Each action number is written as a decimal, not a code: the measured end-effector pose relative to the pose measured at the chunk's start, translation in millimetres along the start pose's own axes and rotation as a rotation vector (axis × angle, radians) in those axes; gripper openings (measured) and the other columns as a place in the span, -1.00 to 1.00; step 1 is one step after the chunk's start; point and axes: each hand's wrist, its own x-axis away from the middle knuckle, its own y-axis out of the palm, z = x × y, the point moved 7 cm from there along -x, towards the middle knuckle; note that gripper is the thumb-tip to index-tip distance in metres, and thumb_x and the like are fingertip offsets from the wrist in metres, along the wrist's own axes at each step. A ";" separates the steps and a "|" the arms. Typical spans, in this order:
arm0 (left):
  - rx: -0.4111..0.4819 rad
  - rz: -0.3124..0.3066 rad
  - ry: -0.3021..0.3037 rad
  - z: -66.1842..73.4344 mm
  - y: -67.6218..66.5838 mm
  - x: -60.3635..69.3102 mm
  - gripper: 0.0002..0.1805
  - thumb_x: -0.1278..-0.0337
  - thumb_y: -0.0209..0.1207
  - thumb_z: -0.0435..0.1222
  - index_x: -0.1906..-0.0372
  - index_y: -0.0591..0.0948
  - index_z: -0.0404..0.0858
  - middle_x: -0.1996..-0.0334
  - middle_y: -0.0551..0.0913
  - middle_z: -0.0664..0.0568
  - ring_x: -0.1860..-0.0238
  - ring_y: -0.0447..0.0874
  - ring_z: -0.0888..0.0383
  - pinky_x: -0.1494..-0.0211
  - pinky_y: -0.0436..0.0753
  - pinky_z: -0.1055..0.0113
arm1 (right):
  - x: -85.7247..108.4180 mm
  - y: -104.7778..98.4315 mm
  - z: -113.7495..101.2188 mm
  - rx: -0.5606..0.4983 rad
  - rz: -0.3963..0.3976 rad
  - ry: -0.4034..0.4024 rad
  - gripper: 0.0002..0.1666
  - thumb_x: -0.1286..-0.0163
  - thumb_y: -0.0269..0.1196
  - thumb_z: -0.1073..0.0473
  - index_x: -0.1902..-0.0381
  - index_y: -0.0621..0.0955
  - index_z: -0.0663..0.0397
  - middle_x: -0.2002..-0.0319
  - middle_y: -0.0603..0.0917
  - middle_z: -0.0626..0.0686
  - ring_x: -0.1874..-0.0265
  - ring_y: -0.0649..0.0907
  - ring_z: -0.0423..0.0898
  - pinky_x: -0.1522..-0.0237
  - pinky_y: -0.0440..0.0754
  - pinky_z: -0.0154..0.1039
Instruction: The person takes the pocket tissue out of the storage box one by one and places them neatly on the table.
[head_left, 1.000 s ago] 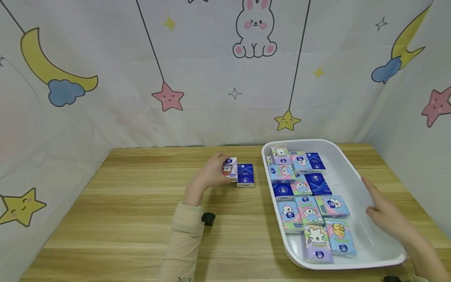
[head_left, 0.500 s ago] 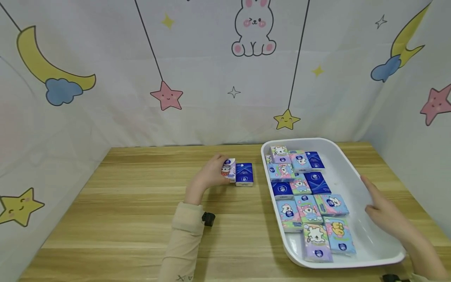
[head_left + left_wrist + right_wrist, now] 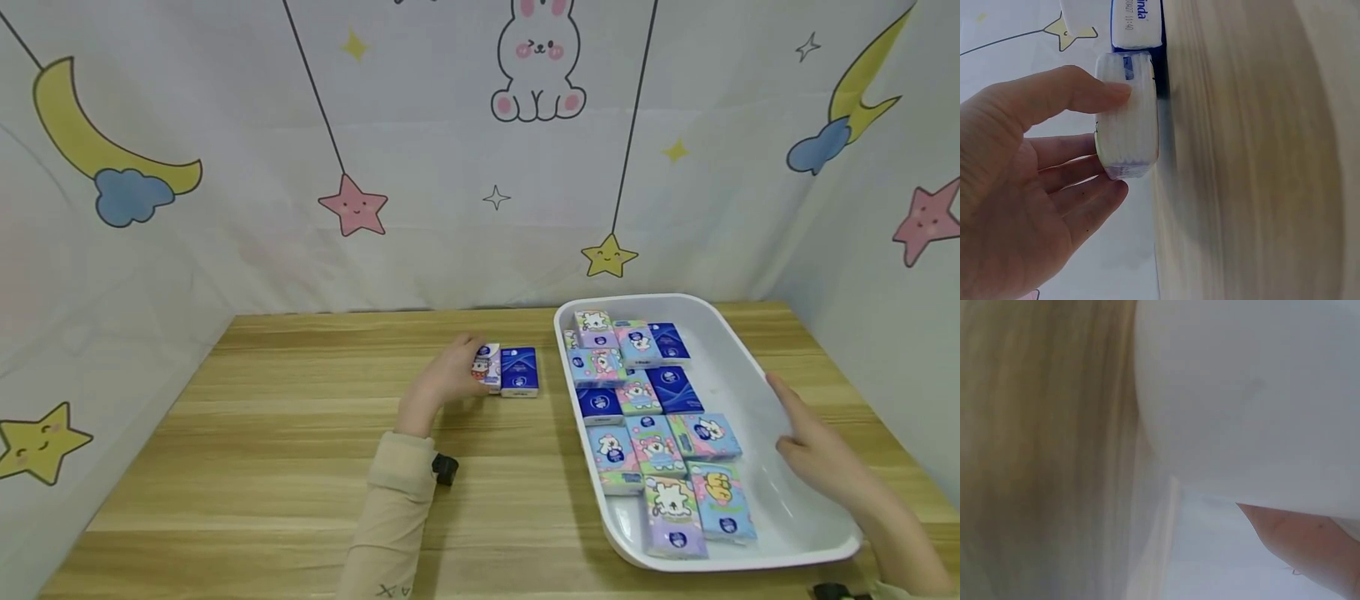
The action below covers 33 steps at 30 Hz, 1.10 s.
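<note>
My left hand [image 3: 446, 375] pinches a white-and-purple tissue pack [image 3: 489, 367] between thumb and fingers. In the left wrist view, the thumb presses the white end of this pack [image 3: 1127, 125]. It stands against a dark blue tissue pack [image 3: 519, 371] on the wooden table [image 3: 315, 467]. At the right, my right hand [image 3: 825, 454] grips the side rim of a white plastic tray [image 3: 738, 358], with the thumb on the inner side. The right wrist view shows the tray's outer wall [image 3: 1254, 400] and one finger [image 3: 1300, 540] beneath its rim; the other fingers are hidden.
Several tissue packs, patterned [image 3: 656, 446] and dark blue [image 3: 675, 389], lie along the tray's left and front. A few overlap at the back left. Behind the table hangs a white curtain [image 3: 435, 267] with cartoon prints.
The left hand has lowered the white-and-purple tissue pack slightly beside the dark blue one, so they now sit side by side at about one height. My right hand stays on the tray.
</note>
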 end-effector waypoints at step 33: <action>-0.005 -0.026 -0.004 -2.3 3.6 1.5 -0.09 0.07 0.35 -0.31 -0.43 0.20 -0.35 -0.43 0.24 -0.21 -0.44 0.22 -0.13 -0.49 0.26 0.04 | 0.7 0.9 0.7 -0.009 -0.011 0.016 0.02 -0.19 -0.17 0.56 -0.51 -0.34 0.11 -0.44 -0.24 0.52 -0.28 0.00 0.66 -0.24 -0.13 0.52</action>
